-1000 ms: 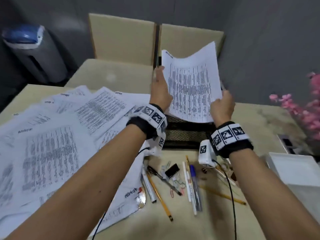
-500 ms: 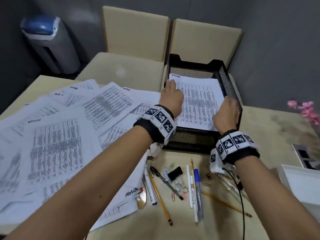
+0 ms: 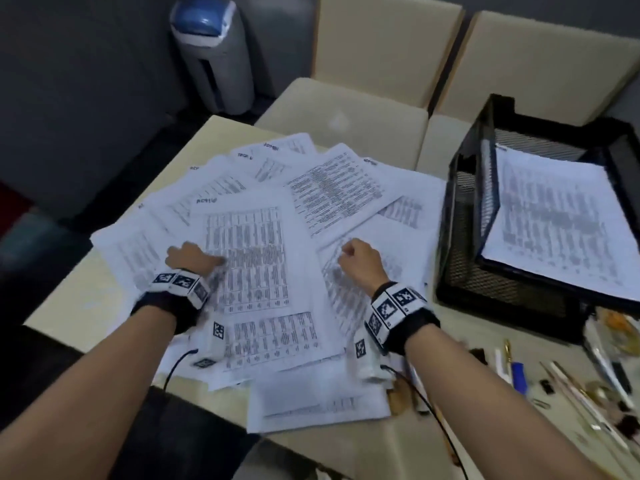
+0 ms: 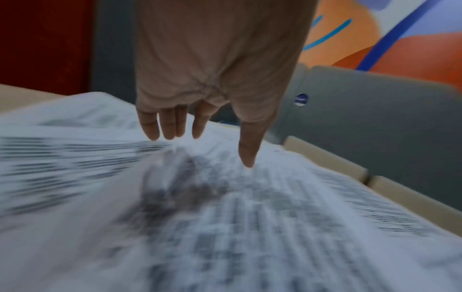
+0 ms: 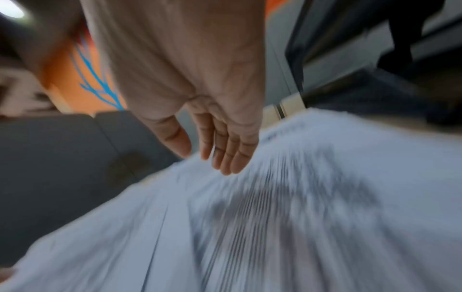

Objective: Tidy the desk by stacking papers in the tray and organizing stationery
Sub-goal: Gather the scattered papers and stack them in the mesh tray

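Observation:
Several printed sheets point(image 3: 263, 237) lie fanned over the left half of the desk. My left hand point(image 3: 188, 256) hovers over the top sheet's left edge; in the left wrist view its fingers point(image 4: 172, 126) hang straight down to the blurred paper point(image 4: 225, 217), holding nothing. My right hand point(image 3: 360, 259) is over the pile's right side; in the right wrist view its fingers point(image 5: 225, 150) are relaxed just above the sheets point(image 5: 275, 217). The black mesh tray point(image 3: 460, 244) stands at the right with printed sheets point(image 3: 557, 220) lying in it.
Pens, pencils and clips point(image 3: 519, 372) are scattered on the desk in front of the tray. Two beige chairs point(image 3: 349, 112) stand behind the desk, a grey and blue bin point(image 3: 214, 53) beyond its far left. The desk's front edge point(image 3: 311, 445) runs below the pile.
Both hands let go of the sheets laid in the tray and swung left to the loose pile. The view turned left with them.

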A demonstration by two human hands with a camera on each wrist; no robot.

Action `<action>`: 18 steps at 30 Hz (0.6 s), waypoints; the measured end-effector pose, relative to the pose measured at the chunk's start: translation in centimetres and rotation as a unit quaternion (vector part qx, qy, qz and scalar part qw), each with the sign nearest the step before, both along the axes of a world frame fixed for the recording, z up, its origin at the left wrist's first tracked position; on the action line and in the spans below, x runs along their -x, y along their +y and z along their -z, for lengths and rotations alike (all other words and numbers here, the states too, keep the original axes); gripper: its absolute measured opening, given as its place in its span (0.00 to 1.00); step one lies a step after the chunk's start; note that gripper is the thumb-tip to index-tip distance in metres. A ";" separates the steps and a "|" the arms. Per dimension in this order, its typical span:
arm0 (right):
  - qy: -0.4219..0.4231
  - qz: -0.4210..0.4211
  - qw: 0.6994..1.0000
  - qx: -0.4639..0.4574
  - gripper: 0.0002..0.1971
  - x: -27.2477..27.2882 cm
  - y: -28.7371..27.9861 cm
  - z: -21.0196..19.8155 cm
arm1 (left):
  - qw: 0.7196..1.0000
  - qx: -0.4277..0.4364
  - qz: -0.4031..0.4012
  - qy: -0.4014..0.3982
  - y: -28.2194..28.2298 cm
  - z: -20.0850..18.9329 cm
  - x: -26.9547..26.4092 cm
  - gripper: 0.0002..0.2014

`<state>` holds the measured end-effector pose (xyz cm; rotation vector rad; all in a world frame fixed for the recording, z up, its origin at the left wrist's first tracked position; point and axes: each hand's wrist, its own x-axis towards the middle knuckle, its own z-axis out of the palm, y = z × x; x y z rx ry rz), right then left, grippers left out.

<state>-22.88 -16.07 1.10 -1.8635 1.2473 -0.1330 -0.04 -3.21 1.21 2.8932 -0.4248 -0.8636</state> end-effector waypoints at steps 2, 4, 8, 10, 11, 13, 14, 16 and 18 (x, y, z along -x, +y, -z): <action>0.038 0.022 0.998 -0.034 0.06 -2.6 1.2 2.2 | 0.998 -0.022 -0.052 0.004 3.0 1.2 -1.8 0.38; 0.050 0.039 0.997 -0.053 0.11 -5.1 2.3 3.8 | 0.997 -0.012 -0.077 -0.005 4.7 2.7 -2.5 0.43; 0.022 -0.009 0.995 -0.098 0.10 -8.9 4.9 4.9 | 0.999 0.024 0.025 0.012 4.4 4.0 -1.7 0.40; 0.043 -0.024 0.998 -0.039 0.05 -9.6 5.4 5.0 | 0.996 0.009 0.078 0.042 3.2 4.2 -2.8 0.43; 0.045 -0.014 0.999 -0.005 0.05 -9.7 5.1 4.6 | 0.995 0.016 0.078 0.061 2.6 4.1 -4.1 0.48; 0.000 0.041 0.999 0.020 0.08 -9.7 4.0 3.3 | 0.995 0.025 0.065 0.076 1.4 3.9 -7.4 0.59; -0.036 0.086 0.996 0.008 0.09 -9.6 3.2 2.6 | 0.996 0.035 0.040 0.070 0.9 3.7 -9.0 0.57; -0.081 0.194 0.978 -0.012 0.12 -9.2 0.9 2.2 | 0.998 0.038 -0.029 0.047 0.2 3.4 -11.1 0.47; -0.089 0.321 0.942 -0.044 0.17 -9.0 -1.7 2.8 | 0.999 0.011 -0.028 0.029 -0.6 3.8 -11.9 0.47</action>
